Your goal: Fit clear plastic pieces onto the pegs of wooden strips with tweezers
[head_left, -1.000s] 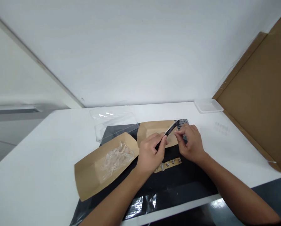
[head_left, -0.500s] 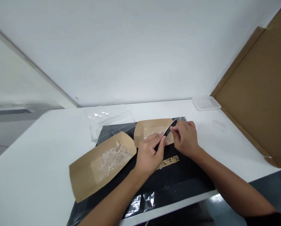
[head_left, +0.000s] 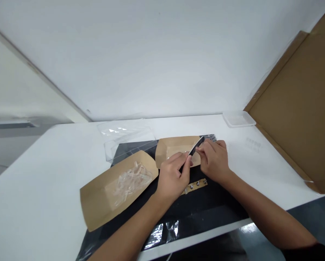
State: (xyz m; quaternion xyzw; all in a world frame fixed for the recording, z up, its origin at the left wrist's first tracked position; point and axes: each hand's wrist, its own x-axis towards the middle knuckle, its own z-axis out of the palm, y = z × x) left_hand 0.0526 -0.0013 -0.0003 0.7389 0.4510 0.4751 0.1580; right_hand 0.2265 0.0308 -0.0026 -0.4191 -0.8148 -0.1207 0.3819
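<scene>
A narrow black strip with a white edge (head_left: pixel 197 145) slants up to the right between my hands, above the smaller tray. My left hand (head_left: pixel 175 174) is closed around its lower end, the thumb lying along it. At the upper end my right hand (head_left: pixel 213 156) is closed, thumb and fingertips pinched against the strip; whether a small piece sits between them cannot be made out. Below the hands a brown strip with several small metal pieces (head_left: pixel 197 184) lies on the black sheet (head_left: pixel 206 210), its left part hidden by my left hand.
A long brown paper tray (head_left: pixel 97 203) with many clear plastic slivers (head_left: pixel 132 181) stands at left. Behind my hands is a smaller brown tray (head_left: pixel 165 145). A clear plastic box (head_left: pixel 128 139) is at back left, a translucent lid-like tray (head_left: pixel 238 119) at back right. Cardboard (head_left: pixel 295 98) stands at right.
The view has shifted very slightly. My right fingers have moved a little on the strip's upper end; my left hand keeps its hold.
</scene>
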